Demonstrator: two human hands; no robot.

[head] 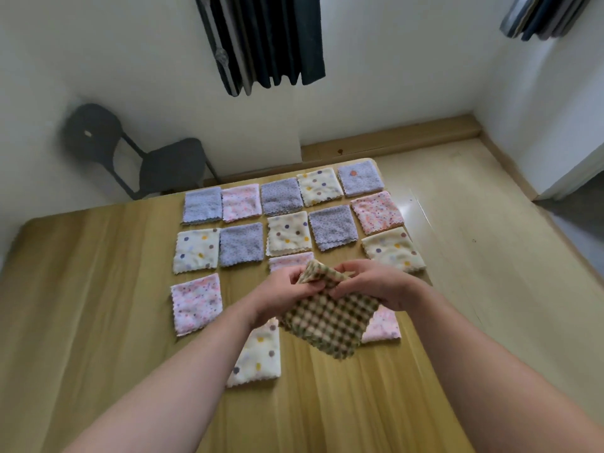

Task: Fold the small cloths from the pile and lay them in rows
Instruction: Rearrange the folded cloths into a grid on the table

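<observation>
Wooden table (98, 305) fills the lower frame, with folded cloths (241, 244) laid in rows across its centre. At centre frame, the left hand (281, 294) pinches the upper edge of the green checked cloth (330, 320), which hangs above the table. The right hand (376, 282) pinches the same edge, just beside the left.

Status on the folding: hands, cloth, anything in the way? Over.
Left hand and right hand pinching green checked cloth, part-folded, above the table. Folded cloths in rows beneath and beyond. Nothing blocking.
</observation>
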